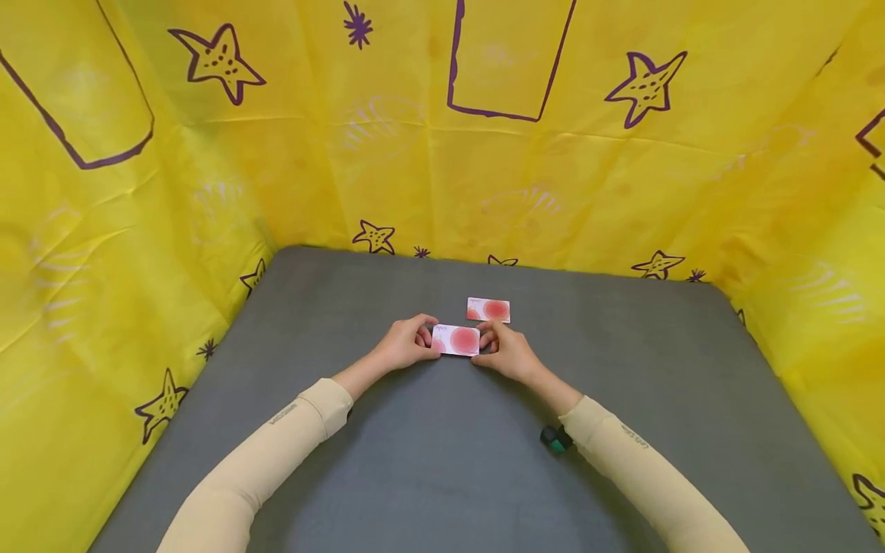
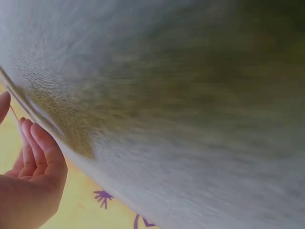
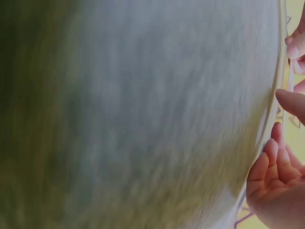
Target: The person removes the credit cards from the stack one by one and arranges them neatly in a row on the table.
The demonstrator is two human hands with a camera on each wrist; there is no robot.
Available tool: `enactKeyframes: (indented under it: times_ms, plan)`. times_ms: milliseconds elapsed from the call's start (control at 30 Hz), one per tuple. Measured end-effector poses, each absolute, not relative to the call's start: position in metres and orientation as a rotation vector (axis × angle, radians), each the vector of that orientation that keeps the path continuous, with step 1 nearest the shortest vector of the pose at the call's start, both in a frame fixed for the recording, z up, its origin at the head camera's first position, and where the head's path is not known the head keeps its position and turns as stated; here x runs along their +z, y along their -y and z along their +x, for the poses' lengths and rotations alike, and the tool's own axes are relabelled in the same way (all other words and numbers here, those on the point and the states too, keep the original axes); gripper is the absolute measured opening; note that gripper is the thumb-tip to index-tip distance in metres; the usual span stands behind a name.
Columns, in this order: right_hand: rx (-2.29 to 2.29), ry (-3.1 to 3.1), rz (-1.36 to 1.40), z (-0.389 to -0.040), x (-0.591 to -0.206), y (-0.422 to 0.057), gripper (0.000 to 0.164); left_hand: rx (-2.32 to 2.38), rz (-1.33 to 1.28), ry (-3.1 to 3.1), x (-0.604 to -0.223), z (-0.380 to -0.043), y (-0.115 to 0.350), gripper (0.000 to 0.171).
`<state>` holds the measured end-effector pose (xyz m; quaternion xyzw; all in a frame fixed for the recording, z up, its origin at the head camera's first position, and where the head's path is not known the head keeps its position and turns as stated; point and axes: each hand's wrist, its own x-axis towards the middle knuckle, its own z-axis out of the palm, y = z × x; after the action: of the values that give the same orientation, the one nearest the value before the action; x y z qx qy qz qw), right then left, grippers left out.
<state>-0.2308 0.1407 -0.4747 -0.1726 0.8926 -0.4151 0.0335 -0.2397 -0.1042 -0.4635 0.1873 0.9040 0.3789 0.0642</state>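
Held card [image 1: 455,340]: from the head camera, a small white card with pink and red spots, out in front of the person, between the two hands.
Left hand [image 1: 408,343]: it grips the card by its left short edge, with thumb and fingers.
Right hand [image 1: 510,353]: it grips the right short edge the same way.
Second card [image 1: 488,309]: it looks much the same and lies flat on the gray table [image 1: 429,468], just past the right hand's fingers; I cannot tell if they touch it.
How it feels: my guess is very light, thin and a bit stiff, with a smooth face that could slip. A hard squeeze from both ends might bend it.
Where to hold: the two short edges look best, softly, so the picture stays uncovered.
Left wrist camera: the left hand is at the low left, fingers bent; a thin line by the fingertips may be the card's edge.
Right wrist camera: a thin pale edge, likely the card, runs between both hands' fingertips, near the table's rim. Its face does not show here.
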Motion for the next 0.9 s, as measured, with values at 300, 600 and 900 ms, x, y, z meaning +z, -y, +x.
enactKeyframes:
  times_ms: [300,600,900]
  plan:
    - [-1.276,-2.709,-0.607,-0.222,-0.473,-0.114,0.054,1.149,0.55,-2.71,-0.456,-0.223,0.138,0.054]
    - [-1.204,-2.666,-0.754,-0.214,-0.47,-0.076,0.051,1.131,0.535,-2.636,-0.444,-0.207,0.184,0.053]
    - [-1.068,-2.712,-0.792,-0.213,-0.466,-0.042,0.049,1.154,0.523,-2.611,-0.445,-0.201,0.22,0.053]
